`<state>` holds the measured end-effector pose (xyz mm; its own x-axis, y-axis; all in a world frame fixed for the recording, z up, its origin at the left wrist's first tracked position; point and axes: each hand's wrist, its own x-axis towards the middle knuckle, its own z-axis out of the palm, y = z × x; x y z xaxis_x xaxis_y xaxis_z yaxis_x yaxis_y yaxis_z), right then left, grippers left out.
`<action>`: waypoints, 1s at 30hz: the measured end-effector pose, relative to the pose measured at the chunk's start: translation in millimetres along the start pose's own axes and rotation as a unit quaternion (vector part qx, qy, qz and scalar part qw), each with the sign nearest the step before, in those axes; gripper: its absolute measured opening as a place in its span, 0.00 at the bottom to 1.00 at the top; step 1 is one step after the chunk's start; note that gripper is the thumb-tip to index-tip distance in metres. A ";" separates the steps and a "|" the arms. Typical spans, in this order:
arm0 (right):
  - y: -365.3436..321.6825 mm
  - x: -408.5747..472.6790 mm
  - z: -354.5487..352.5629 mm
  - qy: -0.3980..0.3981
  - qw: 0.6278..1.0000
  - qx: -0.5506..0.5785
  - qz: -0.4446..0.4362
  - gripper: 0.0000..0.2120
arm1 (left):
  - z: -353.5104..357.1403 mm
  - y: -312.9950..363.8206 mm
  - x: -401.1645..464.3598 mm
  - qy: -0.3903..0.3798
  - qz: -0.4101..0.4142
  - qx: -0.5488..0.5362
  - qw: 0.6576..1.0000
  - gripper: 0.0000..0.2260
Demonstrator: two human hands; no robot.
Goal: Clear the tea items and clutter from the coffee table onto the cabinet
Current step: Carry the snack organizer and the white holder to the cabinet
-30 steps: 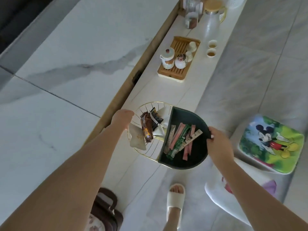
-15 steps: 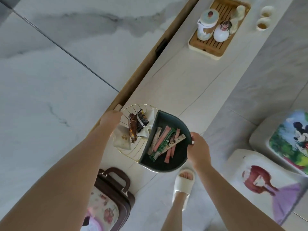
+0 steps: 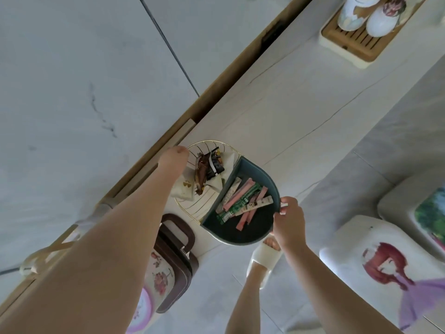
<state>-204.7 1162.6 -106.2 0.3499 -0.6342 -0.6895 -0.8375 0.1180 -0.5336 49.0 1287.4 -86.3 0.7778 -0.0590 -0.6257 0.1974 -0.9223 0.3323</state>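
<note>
You hold an oval snack tray (image 3: 240, 235) over the near end of the pale, stone-look bench (image 3: 289, 104), half thin gold wire basket with crinkled wrappers (image 3: 204, 172), half smooth dark green dish with flat stick sachets (image 3: 243, 201). Your right hand (image 3: 287, 221) pinches the green rim, fingers (image 3: 285, 203) curled tight. Your left hand (image 3: 172, 159) grips the wire rim opposite, its fingers hidden.

Snack tray (image 3: 243, 233) carried further along cabinet (image 3: 301, 97), away from tea tray (image 3: 356, 42); bag (image 3: 173, 261) now closer.
</note>
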 end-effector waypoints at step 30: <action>139.1 -81.5 -221.1 0.122 0.987 -0.095 0.041 0.17 | 203.7 132.0 -280.8 -0.195 0.378 0.321 0.846 0.17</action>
<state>-442.5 1061.7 -15.9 0.1860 -0.7959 -0.5762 -0.9304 0.0459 -0.3638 -264.9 1104.4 -10.5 0.2566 -0.7310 -0.6323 -0.7313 -0.5746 0.3674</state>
